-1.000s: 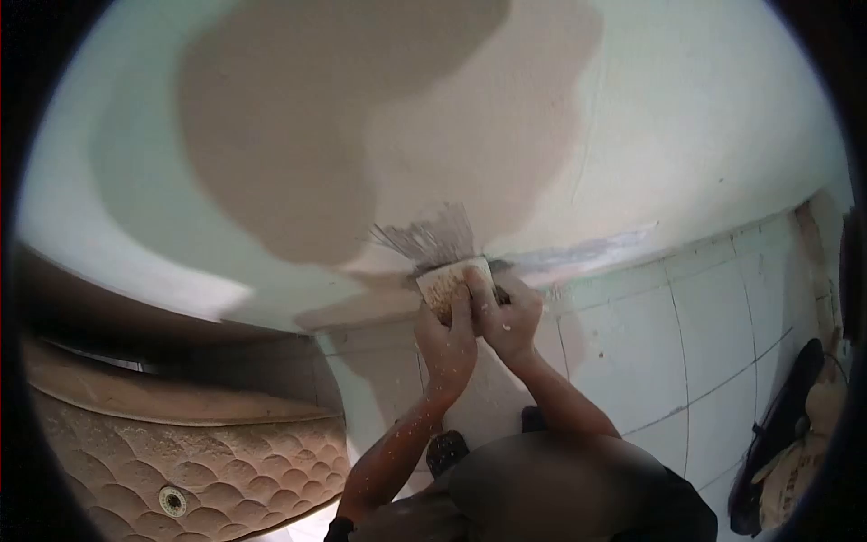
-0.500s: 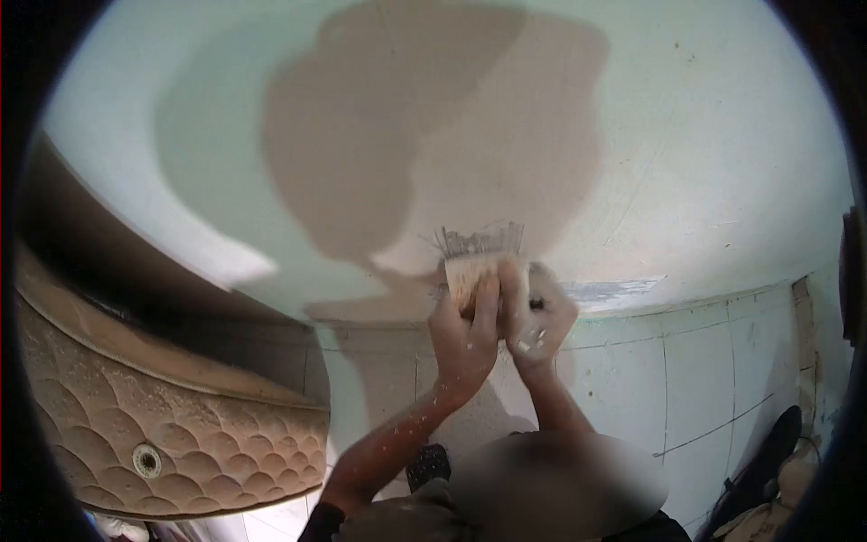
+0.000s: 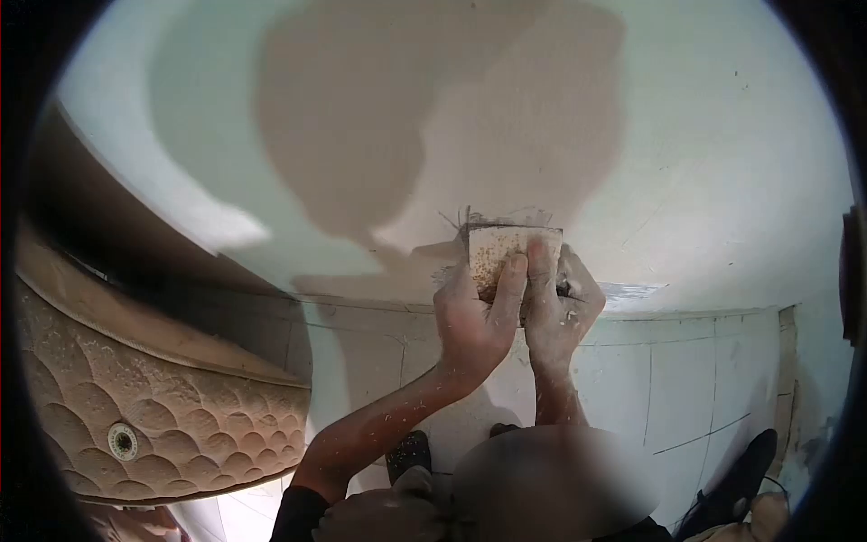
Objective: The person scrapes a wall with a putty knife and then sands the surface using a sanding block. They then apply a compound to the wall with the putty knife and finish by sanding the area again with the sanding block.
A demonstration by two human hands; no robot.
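Hands [image 3: 519, 312] clench brush [image 3: 510, 253] against wall [image 3: 722, 163]; mattress [image 3: 153, 415] leans left

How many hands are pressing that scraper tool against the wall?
2. The left hand grips the paint-speckled flat scraper blade from the lower left; the right hand holds it from the lower right, fingers side by side on the blade. No other hands show.

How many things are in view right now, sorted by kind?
Hands: 2, the left hand and the right hand, both gripping the tool.
Wire brush: 1, pressed to the wall.
Mattress: 1, at the left.
Shoes: 2.
Total: 6.
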